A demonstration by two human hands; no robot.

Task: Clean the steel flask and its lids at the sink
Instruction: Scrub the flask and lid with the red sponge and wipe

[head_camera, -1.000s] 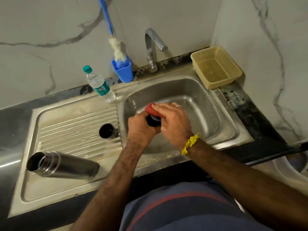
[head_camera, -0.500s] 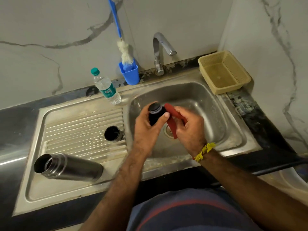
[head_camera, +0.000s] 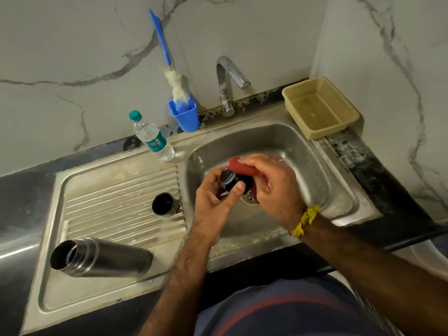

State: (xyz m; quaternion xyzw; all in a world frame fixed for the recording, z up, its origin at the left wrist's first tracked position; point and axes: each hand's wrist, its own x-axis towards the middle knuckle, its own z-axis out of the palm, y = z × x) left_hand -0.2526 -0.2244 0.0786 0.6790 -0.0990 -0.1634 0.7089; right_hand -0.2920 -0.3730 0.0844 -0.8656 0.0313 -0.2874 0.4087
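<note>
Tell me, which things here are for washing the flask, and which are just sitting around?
For the job: steel flask lying on the drainboard; cup lid standing beside it; black stopper lid in the left hand; red scrubber in the right hand; sink.

Just sitting around: water bottle; yellow basket; bottle brush in its blue holder.

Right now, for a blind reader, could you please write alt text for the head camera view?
Over the sink basin, the left hand holds a black flask lid while the right hand presses a red scrubber on it. The open steel flask lies on the draining board near a small steel cup lid.
</note>
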